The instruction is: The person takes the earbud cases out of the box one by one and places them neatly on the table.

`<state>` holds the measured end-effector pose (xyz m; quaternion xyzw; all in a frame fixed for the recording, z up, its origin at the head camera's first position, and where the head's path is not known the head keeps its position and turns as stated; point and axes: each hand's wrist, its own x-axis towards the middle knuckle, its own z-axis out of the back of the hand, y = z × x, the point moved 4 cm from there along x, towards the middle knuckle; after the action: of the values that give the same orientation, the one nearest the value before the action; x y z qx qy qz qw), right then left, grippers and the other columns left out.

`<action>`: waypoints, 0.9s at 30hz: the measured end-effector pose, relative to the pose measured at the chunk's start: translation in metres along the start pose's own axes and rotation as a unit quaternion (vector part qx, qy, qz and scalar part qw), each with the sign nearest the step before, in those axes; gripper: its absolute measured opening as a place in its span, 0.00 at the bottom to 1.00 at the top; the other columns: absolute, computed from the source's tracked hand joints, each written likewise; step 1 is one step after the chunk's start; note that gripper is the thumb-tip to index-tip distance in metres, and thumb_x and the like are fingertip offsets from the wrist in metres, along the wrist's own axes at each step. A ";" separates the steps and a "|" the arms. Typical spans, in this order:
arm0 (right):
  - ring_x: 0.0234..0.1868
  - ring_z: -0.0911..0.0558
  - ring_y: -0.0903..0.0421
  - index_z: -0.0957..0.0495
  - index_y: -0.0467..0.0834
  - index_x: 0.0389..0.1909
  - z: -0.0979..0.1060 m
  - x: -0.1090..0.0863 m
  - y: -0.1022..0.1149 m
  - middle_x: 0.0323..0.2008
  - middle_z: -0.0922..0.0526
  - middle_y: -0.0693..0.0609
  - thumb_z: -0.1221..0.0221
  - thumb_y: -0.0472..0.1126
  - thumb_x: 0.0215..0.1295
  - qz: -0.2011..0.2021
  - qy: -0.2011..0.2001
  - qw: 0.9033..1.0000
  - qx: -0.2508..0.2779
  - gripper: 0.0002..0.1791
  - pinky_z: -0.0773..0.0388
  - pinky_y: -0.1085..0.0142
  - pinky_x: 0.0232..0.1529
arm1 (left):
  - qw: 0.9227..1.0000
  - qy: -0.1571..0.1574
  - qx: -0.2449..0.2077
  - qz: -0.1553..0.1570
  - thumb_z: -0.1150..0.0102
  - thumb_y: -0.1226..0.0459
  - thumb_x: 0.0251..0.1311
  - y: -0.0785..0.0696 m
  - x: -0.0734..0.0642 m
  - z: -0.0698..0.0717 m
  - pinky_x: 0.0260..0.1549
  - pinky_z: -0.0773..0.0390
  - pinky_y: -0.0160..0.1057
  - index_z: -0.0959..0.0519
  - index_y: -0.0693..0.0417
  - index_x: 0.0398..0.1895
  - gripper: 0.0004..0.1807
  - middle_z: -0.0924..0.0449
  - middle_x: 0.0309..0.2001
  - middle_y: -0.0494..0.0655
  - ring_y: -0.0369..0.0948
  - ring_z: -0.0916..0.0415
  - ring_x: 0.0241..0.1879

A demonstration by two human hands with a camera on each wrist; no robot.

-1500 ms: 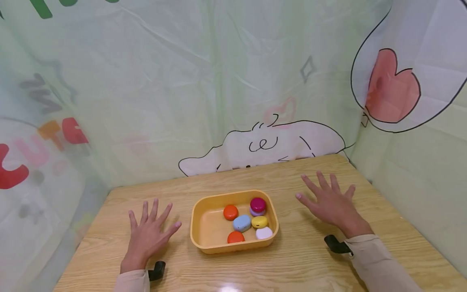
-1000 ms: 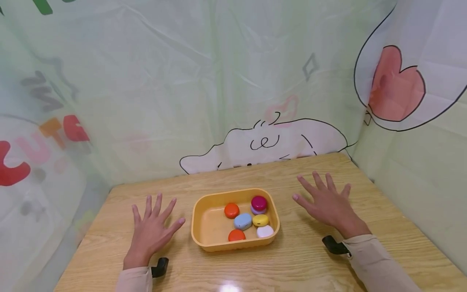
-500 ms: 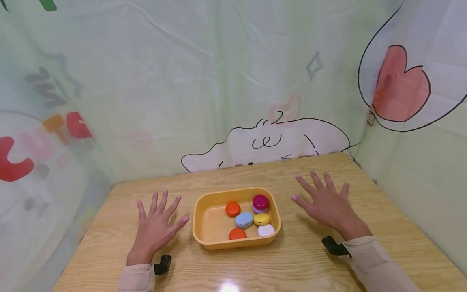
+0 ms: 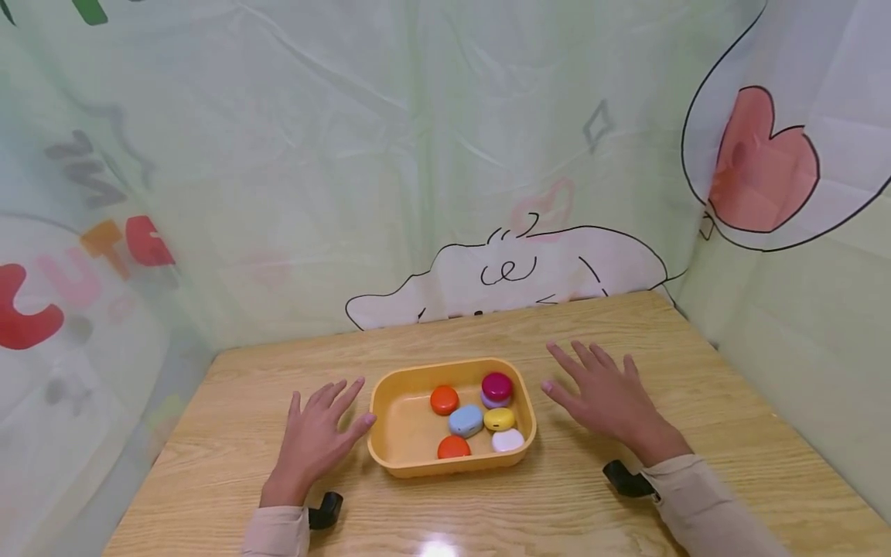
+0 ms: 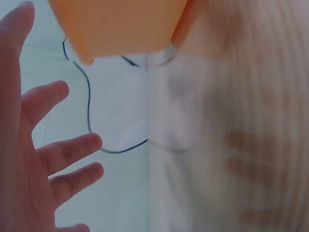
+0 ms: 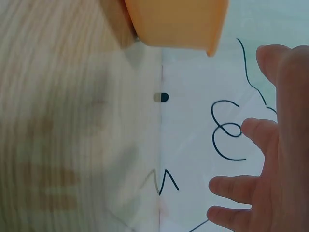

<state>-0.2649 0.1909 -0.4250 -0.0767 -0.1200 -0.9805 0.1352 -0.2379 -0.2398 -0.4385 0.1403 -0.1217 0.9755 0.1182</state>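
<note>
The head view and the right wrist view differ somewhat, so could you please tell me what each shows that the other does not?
Only the head view shows the left hand, the beige sleeves and the red, blue, yellow, white, magenta and purple pieces inside the orange tray.

Only the right wrist view shows the palm side of the right hand and the cartoon drawing's reflection in the wooden table.

Both show the right hand, the tray, the table and part of the drawing.

Two hands (image 4: 316,435), one tray (image 4: 405,435), seven rounded pieces (image 4: 465,420)
</note>
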 end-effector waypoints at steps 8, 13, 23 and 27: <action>0.66 0.31 0.31 0.41 0.52 0.77 -0.009 -0.003 0.018 0.67 0.29 0.35 0.57 0.68 0.74 0.017 -0.006 0.999 0.035 0.39 0.49 0.26 0.62 | 0.999 0.020 -0.031 0.004 0.54 0.31 0.65 -0.005 -0.003 -0.012 0.67 0.59 0.71 0.31 0.33 0.73 0.36 0.23 0.62 0.48 0.52 0.30 0.64; 0.63 0.27 0.33 0.39 0.49 0.77 -0.014 -0.004 0.025 0.65 0.26 0.37 0.58 0.66 0.76 0.026 -0.015 0.997 0.069 0.37 0.40 0.30 0.60 | 0.999 0.016 -0.036 0.003 0.54 0.33 0.67 -0.008 -0.004 -0.012 0.67 0.58 0.69 0.31 0.33 0.73 0.35 0.22 0.61 0.48 0.51 0.29 0.63; 0.64 0.27 0.35 0.41 0.43 0.77 -0.023 -0.004 0.036 0.64 0.24 0.38 0.56 0.60 0.78 0.010 0.015 0.985 0.169 0.35 0.32 0.37 0.61 | 0.999 0.019 -0.042 -0.005 0.51 0.37 0.69 -0.015 0.000 -0.013 0.67 0.51 0.68 0.31 0.42 0.73 0.36 0.20 0.59 0.52 0.53 0.26 0.61; 0.64 0.27 0.35 0.45 0.43 0.78 -0.029 -0.004 0.040 0.62 0.23 0.38 0.55 0.59 0.78 -0.001 0.032 0.978 0.204 0.36 0.34 0.36 0.61 | 0.999 0.013 -0.040 -0.018 0.50 0.39 0.70 -0.016 0.001 -0.013 0.66 0.45 0.67 0.31 0.45 0.73 0.35 0.20 0.58 0.52 0.53 0.25 0.60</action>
<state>-0.2533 0.1472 -0.4445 -0.0163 -0.3134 -0.9374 0.1512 -0.2377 -0.2208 -0.4469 0.1253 -0.1565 0.9692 0.1431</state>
